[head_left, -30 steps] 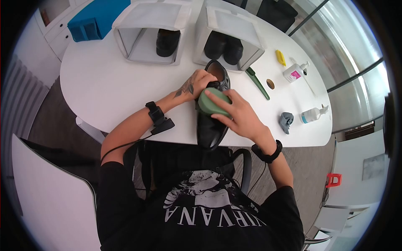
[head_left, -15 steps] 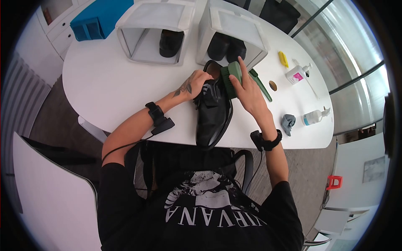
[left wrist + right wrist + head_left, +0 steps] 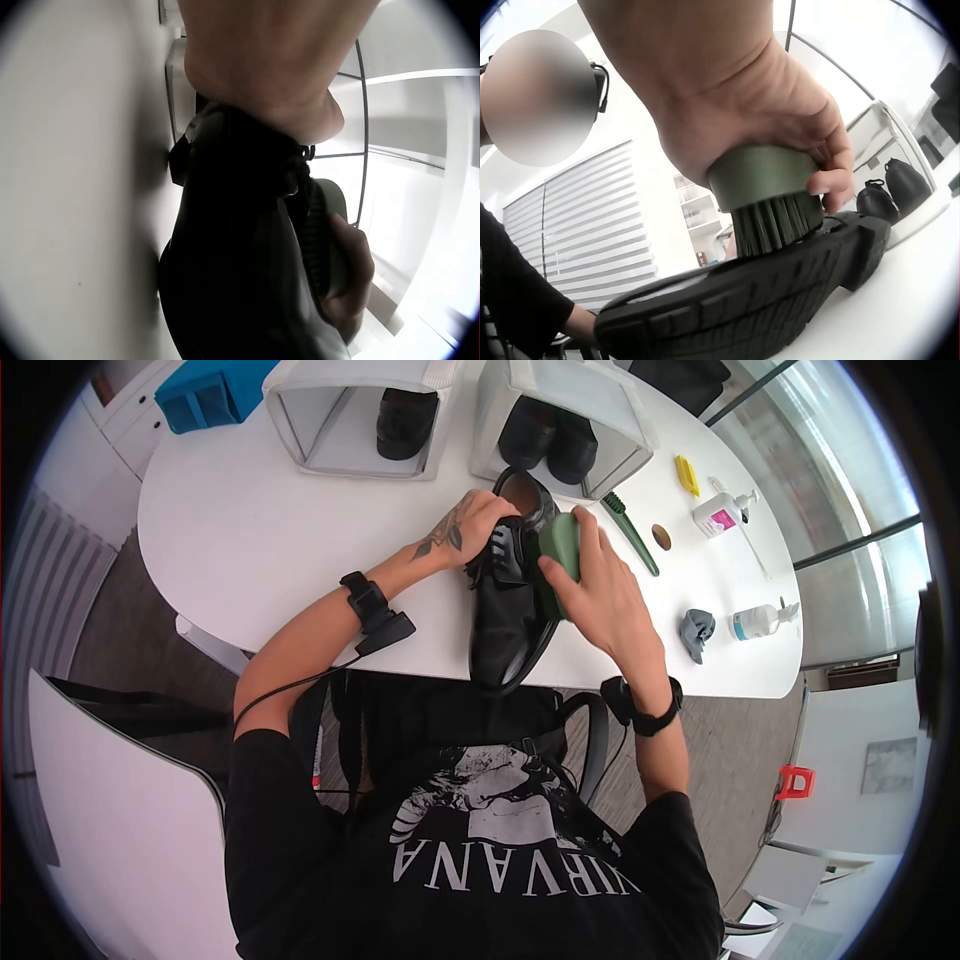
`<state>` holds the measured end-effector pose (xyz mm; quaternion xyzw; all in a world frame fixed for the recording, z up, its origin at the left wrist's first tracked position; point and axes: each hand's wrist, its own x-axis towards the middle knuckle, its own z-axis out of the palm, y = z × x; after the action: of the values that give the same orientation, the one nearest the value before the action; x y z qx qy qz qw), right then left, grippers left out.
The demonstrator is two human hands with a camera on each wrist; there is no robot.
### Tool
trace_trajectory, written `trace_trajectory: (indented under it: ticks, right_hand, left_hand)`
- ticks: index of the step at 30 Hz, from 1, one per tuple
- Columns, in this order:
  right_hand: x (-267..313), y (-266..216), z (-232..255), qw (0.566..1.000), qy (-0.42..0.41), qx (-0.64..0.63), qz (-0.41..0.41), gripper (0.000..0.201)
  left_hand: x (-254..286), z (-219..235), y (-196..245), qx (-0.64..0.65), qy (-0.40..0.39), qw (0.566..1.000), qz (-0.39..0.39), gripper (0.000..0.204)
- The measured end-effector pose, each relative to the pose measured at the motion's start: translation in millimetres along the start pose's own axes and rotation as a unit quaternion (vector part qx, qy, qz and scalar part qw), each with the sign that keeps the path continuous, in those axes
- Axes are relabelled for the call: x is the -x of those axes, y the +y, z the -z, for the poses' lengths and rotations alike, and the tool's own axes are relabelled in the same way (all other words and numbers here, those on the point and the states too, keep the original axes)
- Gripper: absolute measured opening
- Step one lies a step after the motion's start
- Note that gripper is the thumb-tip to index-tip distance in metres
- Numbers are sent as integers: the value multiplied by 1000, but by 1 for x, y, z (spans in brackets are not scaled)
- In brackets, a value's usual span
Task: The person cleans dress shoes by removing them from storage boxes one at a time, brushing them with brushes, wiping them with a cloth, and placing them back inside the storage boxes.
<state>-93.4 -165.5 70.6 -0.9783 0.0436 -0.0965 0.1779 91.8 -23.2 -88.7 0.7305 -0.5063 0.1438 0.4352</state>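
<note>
A black lace-up leather shoe (image 3: 497,635) lies toe toward me by the table's front edge. My left hand (image 3: 468,530) grips it at the opening, fingertips partly hidden inside. In my right hand (image 3: 612,598) is a green shoe brush (image 3: 563,547), held by its rounded back between thumb and fingers. The right wrist view shows the dark bristles (image 3: 776,225) against the shoe's edge, above the ridged sole (image 3: 727,315). From the left wrist, the brush (image 3: 327,247) appears along the far side of the shoe, below the laces.
Two white fabric boxes stand at the back: the left box (image 3: 350,465) holds one black shoe (image 3: 405,425), the right box (image 3: 635,455) a pair. To the right lie a long green brush (image 3: 635,540), a yellow object (image 3: 686,476), two pump bottles (image 3: 718,517) and a grey cloth (image 3: 697,632).
The brush has moved from the top of the shoe to its right side, lifting with bristles showing midway, then pressing back in. My left hand keeps its hold on the shoe.
</note>
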Motion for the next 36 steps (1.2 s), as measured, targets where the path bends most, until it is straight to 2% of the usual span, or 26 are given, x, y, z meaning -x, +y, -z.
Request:
trace_trajectory:
  ticks: [1,3,7,8,11,12,16,22,24,25,28,30,31,34,35,36]
  right_hand:
    - [-7,6,-8,1000,1,0,0,65]
    - [-25,19,-23,992,85,-50,74,60]
    - [-64,46,-40,980,113,-164,30,50]
    - [-72,52,-40,977,98,-190,5,46]
    - [-78,54,-42,978,95,-185,2,47]
    - [-75,50,-37,982,72,-172,11,46]
    - [-35,23,-31,981,85,-174,24,47]
    - [25,-11,-20,987,34,-146,59,55]
    - [33,-29,-19,991,29,-117,66,57]
    - [30,-26,-22,991,25,-118,63,57]
    - [1,-5,-33,987,107,-91,76,57]
    - [-13,1,-35,987,112,-106,53,57]
    - [-18,1,-35,985,116,-121,33,58]
    - [-2,-13,-36,988,90,-107,68,61]
    - [9,-21,-38,988,78,-89,94,62]
    - [21,-34,-38,989,72,-61,114,66]
  left_hand:
    - [0,0,0,0,-1,1000,-1,26]
    - [-1,1,2,-3,-10,1000,9,26]
    - [-1,7,10,9,-11,1000,18,25]
    - [1,6,7,5,-5,1000,9,25]
    - [3,-1,-4,-8,3,1000,-15,24]
    - [4,-2,-6,-16,5,1000,-24,24]
    - [3,1,1,-22,15,999,-26,25]
    - [-5,6,10,-31,-23,999,-28,28]
    - [-4,3,13,-37,27,997,-63,29]
    - [-5,5,15,-34,25,997,-59,29]
    - [-4,4,16,-50,-7,997,-61,29]
    - [-4,-2,11,-58,48,994,-83,27]
    - [-4,-2,11,-59,51,994,-82,27]
    - [-4,-3,11,-56,31,997,-33,24]
    - [-5,-7,12,-30,87,995,-49,19]
    - [-6,-12,13,-3,142,988,-64,25]
